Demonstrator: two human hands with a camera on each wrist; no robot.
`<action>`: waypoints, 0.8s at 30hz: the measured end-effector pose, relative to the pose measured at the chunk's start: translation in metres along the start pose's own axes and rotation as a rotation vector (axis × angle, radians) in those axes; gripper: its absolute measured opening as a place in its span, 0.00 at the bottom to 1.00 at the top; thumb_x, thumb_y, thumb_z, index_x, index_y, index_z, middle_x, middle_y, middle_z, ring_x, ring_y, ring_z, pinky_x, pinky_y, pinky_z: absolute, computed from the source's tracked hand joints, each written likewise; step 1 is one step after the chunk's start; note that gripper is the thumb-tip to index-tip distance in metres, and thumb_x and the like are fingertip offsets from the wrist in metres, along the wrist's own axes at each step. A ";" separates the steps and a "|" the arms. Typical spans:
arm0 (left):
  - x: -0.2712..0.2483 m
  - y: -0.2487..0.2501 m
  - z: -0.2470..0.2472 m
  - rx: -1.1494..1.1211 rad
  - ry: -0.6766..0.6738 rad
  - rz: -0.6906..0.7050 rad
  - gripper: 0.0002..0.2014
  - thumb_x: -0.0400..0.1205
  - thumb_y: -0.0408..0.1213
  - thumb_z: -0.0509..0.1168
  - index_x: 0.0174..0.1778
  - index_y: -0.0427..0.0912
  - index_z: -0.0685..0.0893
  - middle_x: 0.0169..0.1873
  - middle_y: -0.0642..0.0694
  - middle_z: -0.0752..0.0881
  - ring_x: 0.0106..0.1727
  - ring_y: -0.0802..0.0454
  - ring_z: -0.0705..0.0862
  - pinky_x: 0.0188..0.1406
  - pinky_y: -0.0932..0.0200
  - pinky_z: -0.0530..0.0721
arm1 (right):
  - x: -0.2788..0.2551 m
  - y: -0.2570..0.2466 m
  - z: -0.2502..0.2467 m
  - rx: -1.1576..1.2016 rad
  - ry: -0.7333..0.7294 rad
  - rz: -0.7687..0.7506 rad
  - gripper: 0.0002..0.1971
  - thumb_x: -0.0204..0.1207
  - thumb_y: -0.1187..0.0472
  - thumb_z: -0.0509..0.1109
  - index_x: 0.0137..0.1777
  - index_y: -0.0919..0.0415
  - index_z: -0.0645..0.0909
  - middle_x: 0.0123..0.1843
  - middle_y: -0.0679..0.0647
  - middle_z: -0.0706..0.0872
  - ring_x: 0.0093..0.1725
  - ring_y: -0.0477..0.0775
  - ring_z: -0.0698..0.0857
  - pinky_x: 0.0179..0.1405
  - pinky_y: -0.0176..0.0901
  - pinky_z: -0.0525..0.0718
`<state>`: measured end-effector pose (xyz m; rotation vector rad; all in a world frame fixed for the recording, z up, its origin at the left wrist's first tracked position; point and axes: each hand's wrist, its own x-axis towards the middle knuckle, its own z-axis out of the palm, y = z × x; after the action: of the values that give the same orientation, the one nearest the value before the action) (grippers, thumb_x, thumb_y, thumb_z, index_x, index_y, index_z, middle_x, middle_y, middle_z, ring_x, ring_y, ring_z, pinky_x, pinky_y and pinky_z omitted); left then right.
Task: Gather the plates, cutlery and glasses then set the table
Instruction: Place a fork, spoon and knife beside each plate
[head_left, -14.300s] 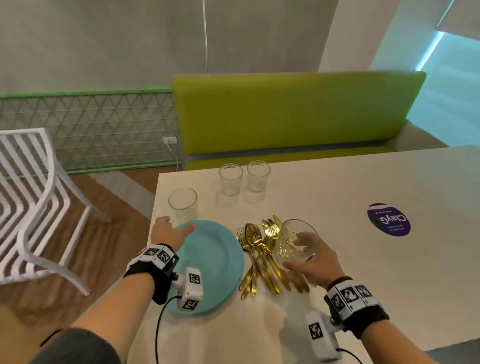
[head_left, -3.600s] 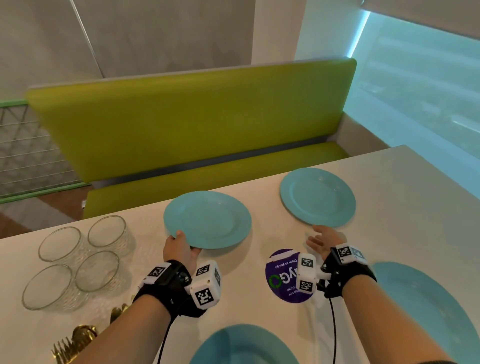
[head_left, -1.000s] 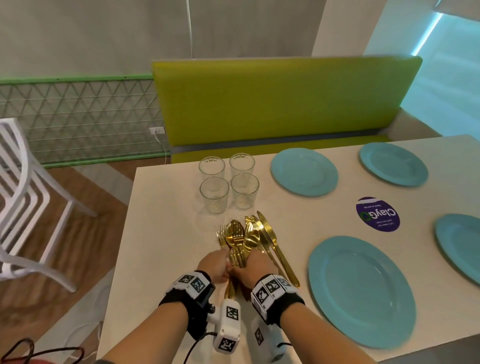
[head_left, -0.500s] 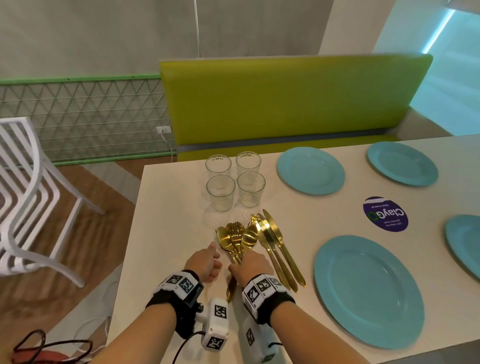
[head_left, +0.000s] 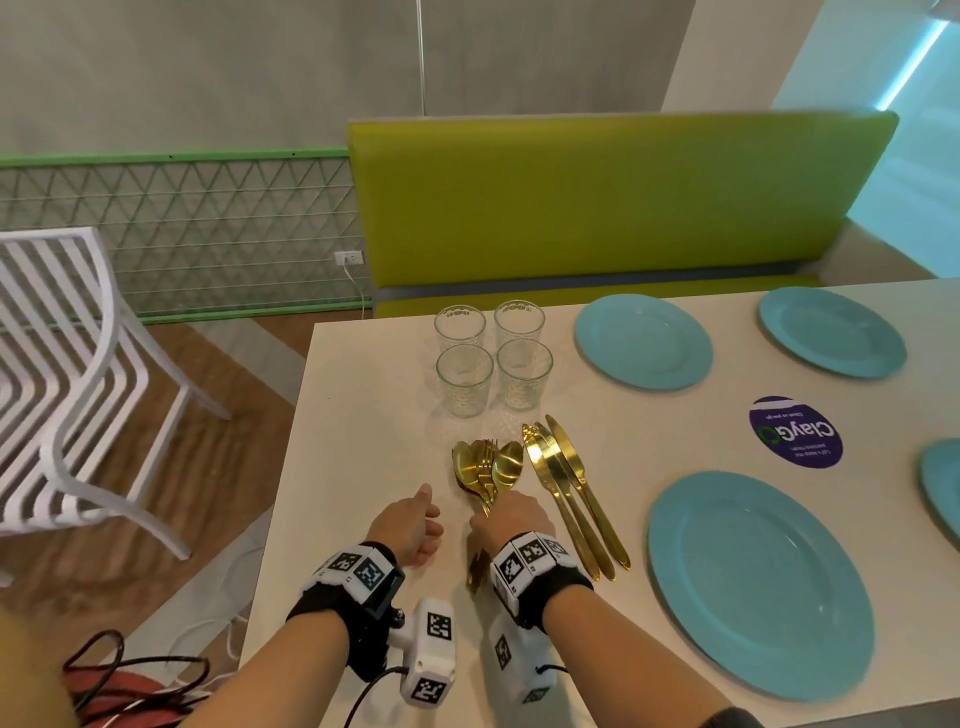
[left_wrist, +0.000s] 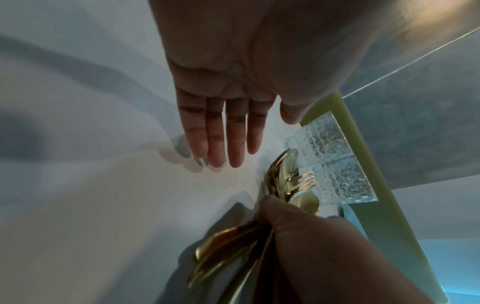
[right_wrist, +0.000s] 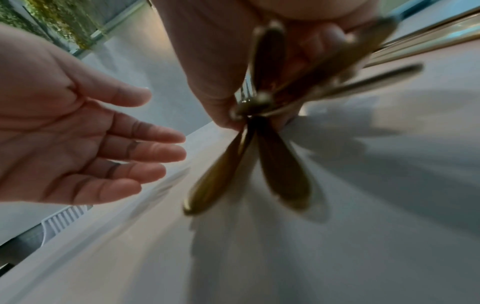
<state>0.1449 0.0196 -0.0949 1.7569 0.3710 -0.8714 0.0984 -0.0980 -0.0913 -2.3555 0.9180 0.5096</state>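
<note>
My right hand (head_left: 511, 522) grips a bundle of gold spoons and forks (head_left: 488, 470) by the handles, just above the white table (head_left: 363, 441); the handles (right_wrist: 283, 170) fan out below the fingers (right_wrist: 221, 109). My left hand (head_left: 410, 527) hovers open just left of the bundle, fingers (left_wrist: 226, 139) straight and holding nothing. Three gold knives (head_left: 571, 493) lie side by side right of the bundle. Several ribbed glasses (head_left: 493, 358) stand grouped behind the cutlery. Teal plates are laid out: a near one (head_left: 758, 582), two far ones (head_left: 644, 340) (head_left: 831, 330), and one at the right edge (head_left: 943, 488).
A purple round sticker (head_left: 795, 431) lies on the table between the plates. A green bench (head_left: 613, 208) runs along the far side. A white slatted chair (head_left: 62, 374) stands on the floor to the left. Cables (head_left: 135, 680) lie on the floor near the table's corner.
My left hand has let go of the cutlery and drawn away to the left, opening. The right hand keeps the spoons and forks bundled; the knives now lie apart on the right.
</note>
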 end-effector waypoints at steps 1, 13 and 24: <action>-0.001 0.000 0.000 -0.004 -0.003 0.002 0.21 0.88 0.48 0.46 0.56 0.32 0.74 0.34 0.41 0.76 0.27 0.51 0.70 0.26 0.61 0.68 | 0.000 0.001 0.001 -0.002 -0.002 -0.010 0.11 0.76 0.54 0.66 0.36 0.58 0.74 0.33 0.51 0.77 0.39 0.53 0.80 0.39 0.40 0.77; -0.014 0.007 0.031 0.139 -0.200 0.024 0.22 0.84 0.53 0.56 0.54 0.36 0.81 0.44 0.41 0.84 0.41 0.47 0.84 0.48 0.53 0.84 | -0.008 0.014 -0.020 0.062 -0.007 -0.199 0.21 0.82 0.48 0.58 0.59 0.67 0.80 0.57 0.62 0.85 0.56 0.59 0.85 0.50 0.44 0.80; -0.033 0.037 0.052 -0.161 -0.302 0.133 0.14 0.86 0.38 0.54 0.50 0.33 0.82 0.41 0.38 0.86 0.43 0.47 0.85 0.40 0.56 0.82 | -0.028 0.023 -0.050 0.241 0.034 -0.404 0.09 0.74 0.55 0.67 0.52 0.54 0.82 0.41 0.46 0.80 0.42 0.46 0.79 0.41 0.33 0.75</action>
<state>0.1260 -0.0360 -0.0532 1.4576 0.1204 -0.9659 0.0700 -0.1288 -0.0466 -2.2482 0.4639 0.1852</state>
